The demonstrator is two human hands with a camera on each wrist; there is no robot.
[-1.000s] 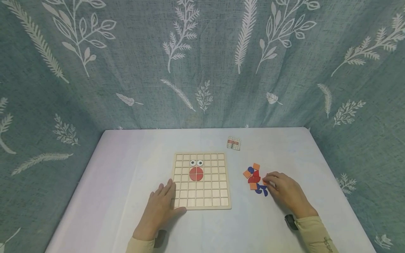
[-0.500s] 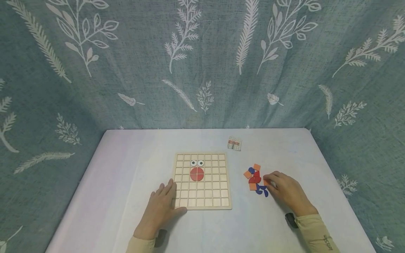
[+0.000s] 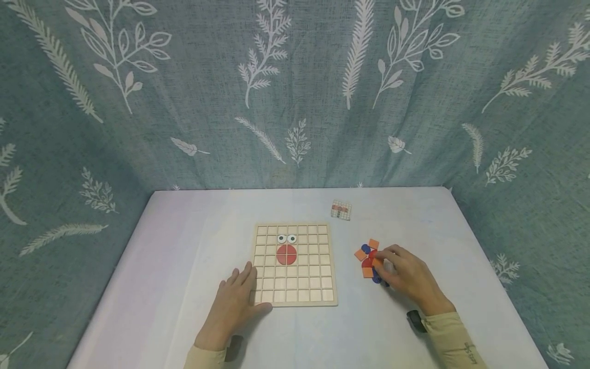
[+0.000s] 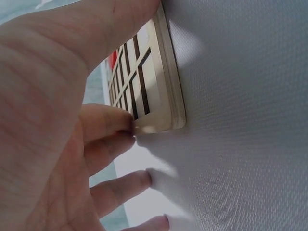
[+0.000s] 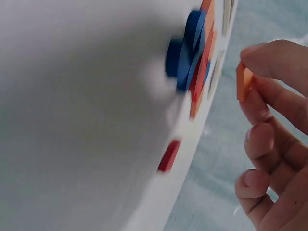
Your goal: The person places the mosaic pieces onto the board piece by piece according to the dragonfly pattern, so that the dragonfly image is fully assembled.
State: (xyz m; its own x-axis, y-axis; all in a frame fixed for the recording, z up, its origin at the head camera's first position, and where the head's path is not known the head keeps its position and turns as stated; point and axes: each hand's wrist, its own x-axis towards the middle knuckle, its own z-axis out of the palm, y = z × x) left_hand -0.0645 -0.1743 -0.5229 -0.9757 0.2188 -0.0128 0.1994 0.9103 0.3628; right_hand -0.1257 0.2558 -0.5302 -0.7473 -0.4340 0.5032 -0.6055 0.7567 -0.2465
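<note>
My left hand (image 3: 230, 305) lies at the near left corner of a wooden grid board (image 3: 309, 283), thumb along the near edge and fingers spread by the left edge. In the left wrist view a fingertip touches the board's rim (image 4: 168, 91). On the board sit two round eye pieces (image 3: 287, 239) above a red disc (image 3: 287, 254) made of quarter pieces. Between thumb and fingertips, my right hand (image 3: 410, 277) pinches an orange square tile (image 5: 241, 82), raised above the loose pieces. That hand partly hides the pile in the head view.
Loose orange squares (image 3: 367, 272), red pieces (image 5: 169, 155) and blue curved pieces (image 5: 185, 60) lie right of the board. A small pattern card (image 3: 341, 209) rests behind them. The white table (image 3: 184, 246) ends at a leaf-patterned curtain (image 3: 295, 128).
The right hand has shifted slightly left over the pile, lifting the orange square tile it pinches. My left hand and the board have stayed put.
</note>
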